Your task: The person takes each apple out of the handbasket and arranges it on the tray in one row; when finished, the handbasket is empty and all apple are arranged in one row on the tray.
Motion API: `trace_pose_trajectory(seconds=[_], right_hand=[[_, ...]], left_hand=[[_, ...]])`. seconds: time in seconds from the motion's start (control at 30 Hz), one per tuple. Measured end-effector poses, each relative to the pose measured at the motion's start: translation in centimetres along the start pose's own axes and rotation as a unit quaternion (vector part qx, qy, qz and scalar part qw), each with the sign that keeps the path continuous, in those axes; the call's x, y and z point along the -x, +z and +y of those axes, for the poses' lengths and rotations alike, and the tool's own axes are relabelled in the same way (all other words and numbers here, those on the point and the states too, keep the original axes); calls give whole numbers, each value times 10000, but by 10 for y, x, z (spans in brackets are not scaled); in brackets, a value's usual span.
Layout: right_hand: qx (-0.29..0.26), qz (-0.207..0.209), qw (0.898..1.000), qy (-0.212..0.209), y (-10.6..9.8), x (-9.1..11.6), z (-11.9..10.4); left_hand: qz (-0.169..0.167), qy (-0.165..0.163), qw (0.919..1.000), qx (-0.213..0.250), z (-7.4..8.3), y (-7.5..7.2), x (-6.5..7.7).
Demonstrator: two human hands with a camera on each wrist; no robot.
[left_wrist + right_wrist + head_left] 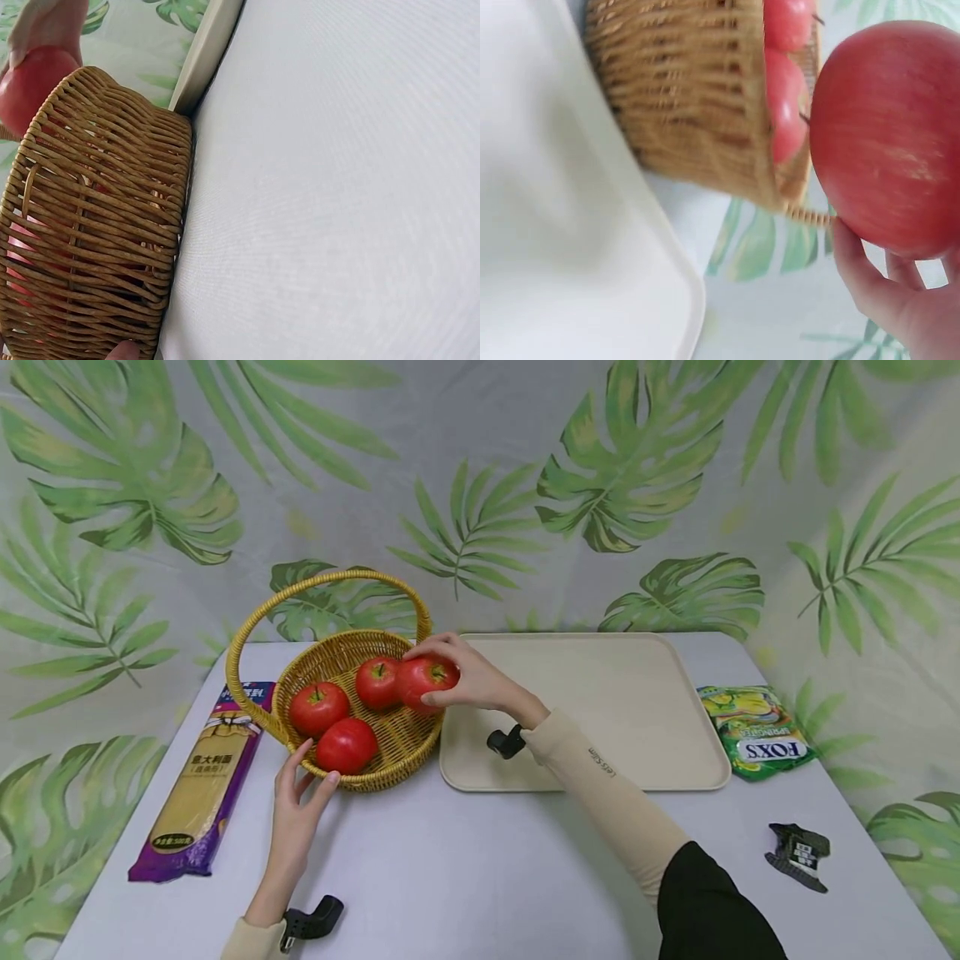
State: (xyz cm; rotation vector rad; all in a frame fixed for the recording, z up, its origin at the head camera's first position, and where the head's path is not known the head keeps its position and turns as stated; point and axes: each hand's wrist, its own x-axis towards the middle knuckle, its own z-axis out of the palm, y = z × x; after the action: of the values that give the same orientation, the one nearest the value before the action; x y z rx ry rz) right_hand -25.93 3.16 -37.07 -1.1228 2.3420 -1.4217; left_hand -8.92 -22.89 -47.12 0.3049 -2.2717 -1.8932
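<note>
A round wicker basket [405, 758] with a tall arched handle stands left of centre. Inside it lie several red apples, including one at the left [319, 709], one at the front [347, 746] and one at the back [377, 682]. My right hand [476, 675] grips another red apple [427, 683], fingers over its top and thumb at its near side, above the basket's right rim. In the right wrist view this apple [892, 139] is up clear of the rim. My left hand [298, 810] holds the basket's front left rim, a fingertip [124, 351] showing against the outer weave.
A beige tray [585, 710] lies right of the basket, close to its side. A purple-edged pasta packet [202, 781] is at the left. On the right are a green FOX'S candy bag [756, 731] and a small black wrapped item [798, 857].
</note>
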Motion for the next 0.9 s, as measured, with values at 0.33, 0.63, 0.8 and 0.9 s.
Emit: trace_pose_trajectory(seconds=[0.33,0.63,0.8,0.9], right_hand=[[48,562,9984,95,-29,27,29],[63,891,9945,549,-30,43,61],[341,871,9936,641,-23,45,76],[497,841,9929,671,-17,45,82]], left_hand=[[18,35,10000,-32,1,1,-1],[-14,9,10000,-42,4,1,0],[-37,-10,10000,17,3,1,0],[-26,-6,10000,49,3,1,0]])
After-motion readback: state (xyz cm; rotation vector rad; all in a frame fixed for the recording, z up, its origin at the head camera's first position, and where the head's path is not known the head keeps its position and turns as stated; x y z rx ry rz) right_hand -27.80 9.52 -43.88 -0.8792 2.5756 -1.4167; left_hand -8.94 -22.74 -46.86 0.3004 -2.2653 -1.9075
